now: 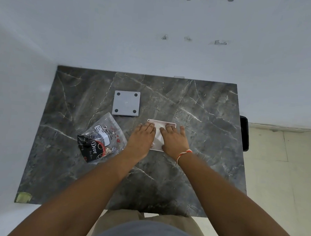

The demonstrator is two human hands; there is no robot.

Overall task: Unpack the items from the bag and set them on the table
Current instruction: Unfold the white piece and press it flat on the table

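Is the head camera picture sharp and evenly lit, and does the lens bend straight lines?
Head view: light is soft and even, no hard shadows; the marble table shows no strong glare; its far edge bows, so the wide lens distorts; the left hand and right hand look slightly soft; the printed pouch stays readable.

Bag and unpacked items on desk (196, 105)

Clear printed bag (100, 139) lies crumpled, flat; grey square plate (126, 103) just beyond it; white flat packet (160, 134) right of bag.

Bare bench (205, 120) lies open right and near the front edge; a grey square plate (126, 103) and crinkled Dove bag (99, 140) block the left-centre.
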